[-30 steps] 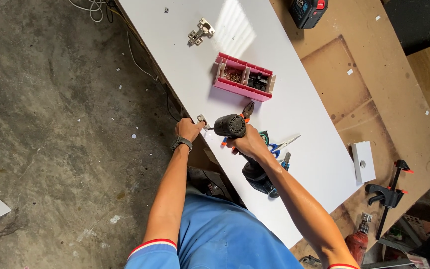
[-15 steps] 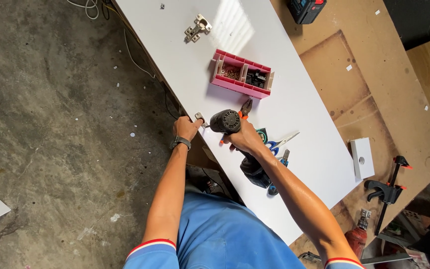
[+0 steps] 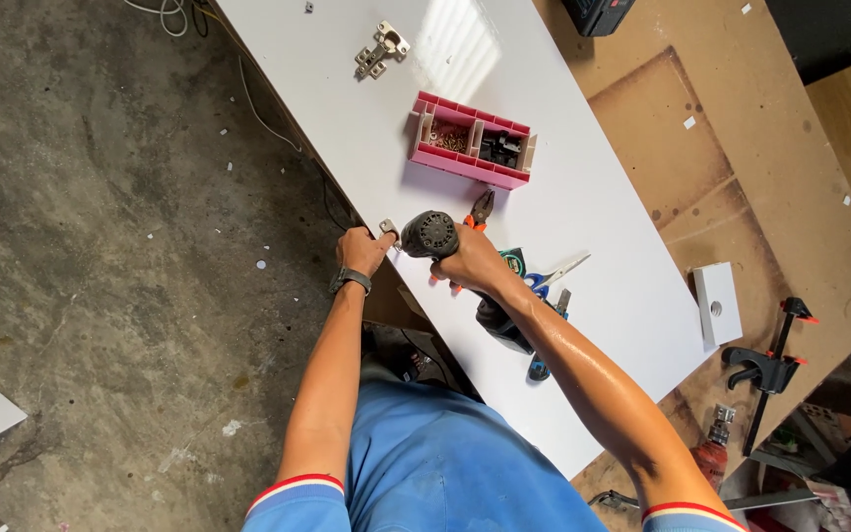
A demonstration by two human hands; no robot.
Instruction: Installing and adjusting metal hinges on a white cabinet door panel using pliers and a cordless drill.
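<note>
Gripping drill (image 3: 432, 236), right hand (image 3: 472, 264) closed

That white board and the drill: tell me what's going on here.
A person in a blue shirt leans over a white board laid on a workbench. The right hand grips a power drill aimed at the board's near edge, where the left hand steadies a small metal fitting. A pink parts tray, a hinge, pliers and scissors lie on the board.
</note>
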